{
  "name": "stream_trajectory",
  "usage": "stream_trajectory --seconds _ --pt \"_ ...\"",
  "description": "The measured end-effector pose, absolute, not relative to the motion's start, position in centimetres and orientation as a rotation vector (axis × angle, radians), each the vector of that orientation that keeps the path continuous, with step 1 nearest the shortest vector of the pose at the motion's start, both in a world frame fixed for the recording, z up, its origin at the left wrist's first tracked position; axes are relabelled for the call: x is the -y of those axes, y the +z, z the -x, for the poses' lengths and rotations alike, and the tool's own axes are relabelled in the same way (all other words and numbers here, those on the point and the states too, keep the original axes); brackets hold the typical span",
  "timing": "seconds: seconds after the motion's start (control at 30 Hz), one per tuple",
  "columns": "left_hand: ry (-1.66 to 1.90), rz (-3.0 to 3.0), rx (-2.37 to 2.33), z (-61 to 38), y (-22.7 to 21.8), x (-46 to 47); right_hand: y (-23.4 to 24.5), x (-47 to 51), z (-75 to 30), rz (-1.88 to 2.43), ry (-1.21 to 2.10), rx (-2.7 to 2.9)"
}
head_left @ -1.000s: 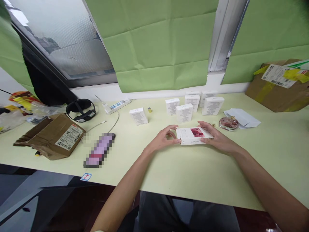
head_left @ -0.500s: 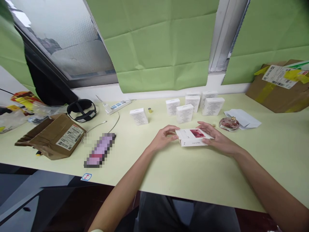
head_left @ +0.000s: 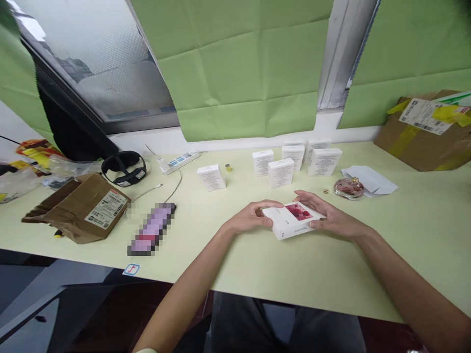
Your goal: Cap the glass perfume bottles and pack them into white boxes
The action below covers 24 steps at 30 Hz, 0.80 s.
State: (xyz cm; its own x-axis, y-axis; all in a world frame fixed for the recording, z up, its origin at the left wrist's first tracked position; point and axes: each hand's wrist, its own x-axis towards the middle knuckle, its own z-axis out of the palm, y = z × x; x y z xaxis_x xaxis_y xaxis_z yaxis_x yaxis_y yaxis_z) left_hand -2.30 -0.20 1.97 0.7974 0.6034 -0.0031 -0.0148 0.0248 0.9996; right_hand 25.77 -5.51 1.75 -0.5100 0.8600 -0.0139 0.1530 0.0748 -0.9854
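Note:
A small white box with a pink picture on its top face (head_left: 291, 220) is held just above the pale yellow table (head_left: 257, 260), tilted a little. My left hand (head_left: 250, 218) grips its left end with curled fingers. My right hand (head_left: 329, 218) holds its right side, thumb on the near edge and fingers behind. Several plain white boxes (head_left: 281, 171) stand upright behind my hands. A round pink glass bottle (head_left: 348, 188) lies to the right, with a tiny gold cap (head_left: 326, 191) beside it.
A lone white box (head_left: 211, 177) and a small yellow vial (head_left: 228, 167) stand at centre left. A torn brown carton (head_left: 79, 206), black headband (head_left: 123, 167), power strip (head_left: 180, 161), cable and blurred purple object (head_left: 151, 228) lie left. White paper (head_left: 368, 177) and a taped carton (head_left: 427, 130) sit right.
Both hands have drawn the pink-pictured box slightly toward me and turned it, so its left end now points nearer. My left fingers have closed more firmly round that end.

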Motion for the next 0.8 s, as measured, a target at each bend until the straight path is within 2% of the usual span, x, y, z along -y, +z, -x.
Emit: stream_trajectory --seconds 0.33,0.57,0.7,0.8 --pt "0.521 -1.340 -0.407 2.1 2.7 0.6 1.7 5.4 -25.6 0.942 1.508 1.698" --pt "0.757 -1.391 -0.489 2.1 2.7 0.3 0.8 4.6 -25.3 1.210 1.286 1.419" --pt "0.880 -1.465 -0.559 1.9 2.2 0.0 0.9 4.7 -24.6 1.185 1.348 1.278" --pt "0.900 -1.458 -0.546 1.5 1.8 0.1 1.6 5.3 -24.0 1.138 1.466 1.387"
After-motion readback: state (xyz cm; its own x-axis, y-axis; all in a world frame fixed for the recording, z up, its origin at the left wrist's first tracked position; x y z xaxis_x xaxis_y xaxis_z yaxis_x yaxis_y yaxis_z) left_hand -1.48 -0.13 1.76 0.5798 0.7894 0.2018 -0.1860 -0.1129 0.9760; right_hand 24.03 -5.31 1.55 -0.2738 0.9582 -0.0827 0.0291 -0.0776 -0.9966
